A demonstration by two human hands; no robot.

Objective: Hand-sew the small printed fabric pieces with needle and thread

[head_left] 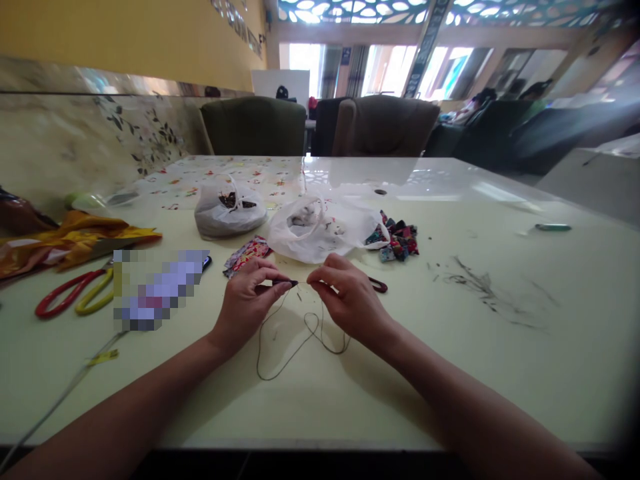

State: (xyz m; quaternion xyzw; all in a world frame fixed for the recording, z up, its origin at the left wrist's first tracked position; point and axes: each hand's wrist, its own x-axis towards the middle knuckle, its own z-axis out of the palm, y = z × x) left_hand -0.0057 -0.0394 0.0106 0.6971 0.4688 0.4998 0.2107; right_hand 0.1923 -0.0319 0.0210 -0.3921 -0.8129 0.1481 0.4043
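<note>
Slender dark piece is pinched by the left hand, parallel to the worktop's near edge, pointed at the right hand, where thin brown cord is pinched

No legible text, the pale marks on the dark slanted strip too blurred.

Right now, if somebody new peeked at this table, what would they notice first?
Probably the left grip and right grip, nearly meeting in the middle, thread looping below them. Next, the red-and-yellow scissors at the left, then the white plastic bags beyond the grips.
</note>
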